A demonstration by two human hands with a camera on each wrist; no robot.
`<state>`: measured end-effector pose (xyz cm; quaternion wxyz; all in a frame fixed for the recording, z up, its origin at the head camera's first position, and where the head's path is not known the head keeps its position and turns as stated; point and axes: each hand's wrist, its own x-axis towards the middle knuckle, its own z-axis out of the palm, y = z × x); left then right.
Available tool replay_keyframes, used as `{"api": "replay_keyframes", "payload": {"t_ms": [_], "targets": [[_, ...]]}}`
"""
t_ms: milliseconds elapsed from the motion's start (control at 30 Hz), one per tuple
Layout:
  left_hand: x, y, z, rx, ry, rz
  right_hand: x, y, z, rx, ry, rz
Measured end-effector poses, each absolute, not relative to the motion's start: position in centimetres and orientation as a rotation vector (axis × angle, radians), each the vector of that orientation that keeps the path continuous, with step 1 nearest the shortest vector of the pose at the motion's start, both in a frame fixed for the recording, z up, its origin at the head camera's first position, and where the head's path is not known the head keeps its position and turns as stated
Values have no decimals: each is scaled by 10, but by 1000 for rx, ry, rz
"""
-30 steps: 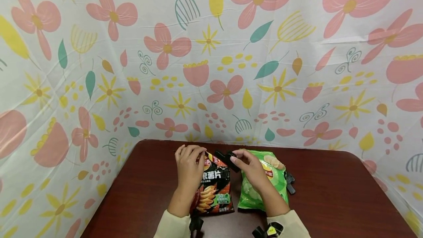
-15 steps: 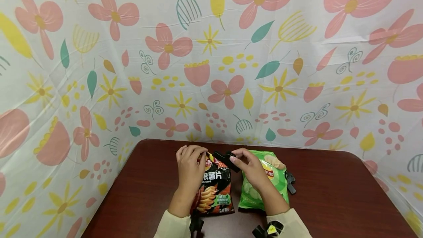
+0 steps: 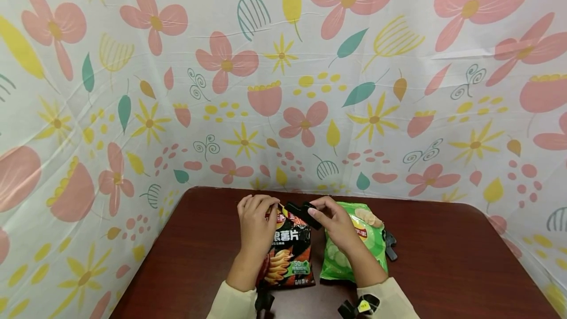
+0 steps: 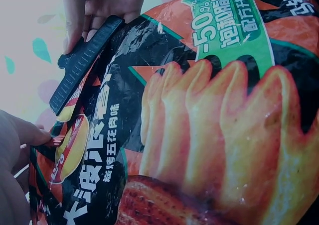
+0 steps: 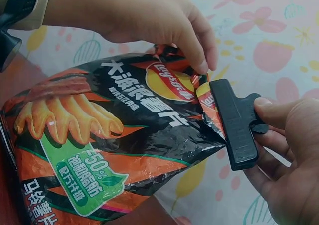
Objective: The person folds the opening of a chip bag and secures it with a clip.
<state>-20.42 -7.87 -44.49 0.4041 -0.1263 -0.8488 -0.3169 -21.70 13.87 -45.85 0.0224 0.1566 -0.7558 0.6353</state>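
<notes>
A black and orange chip bag [image 3: 290,250] is raised at its top end in front of me. My left hand [image 3: 258,223] pinches the top left part of the bag between thumb and fingers. Between the thumb and fingers of my right hand [image 3: 337,226] is a black bag clip [image 5: 234,125]. In the right wrist view, the clip's long jaws lie along the folded right part of the bag's top edge. How firmly they grip the bag I cannot tell. The clip also appears in the left wrist view, with the right fingers behind it.
A green chip bag [image 3: 372,240] lies to the right, partly under my right forearm. A dark clip [image 3: 390,246] shows at its right edge. Everything rests on a dark red-brown table [image 3: 452,260], with a flower-patterned cloth [image 3: 305,161] behind it.
The clip and right fingers have shifted slightly left over the black bag's top edge. The left hand keeps its pinch, and the green bag stays where it was.
</notes>
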Motion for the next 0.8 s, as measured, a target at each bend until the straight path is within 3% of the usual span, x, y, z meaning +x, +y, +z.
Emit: {"api": "replay_keyframes", "payload": {"t_ms": [800], "targets": [[-202,-74,-447,-335,-2125,-832,-216,132,-463,463,-2344,1958]]}}
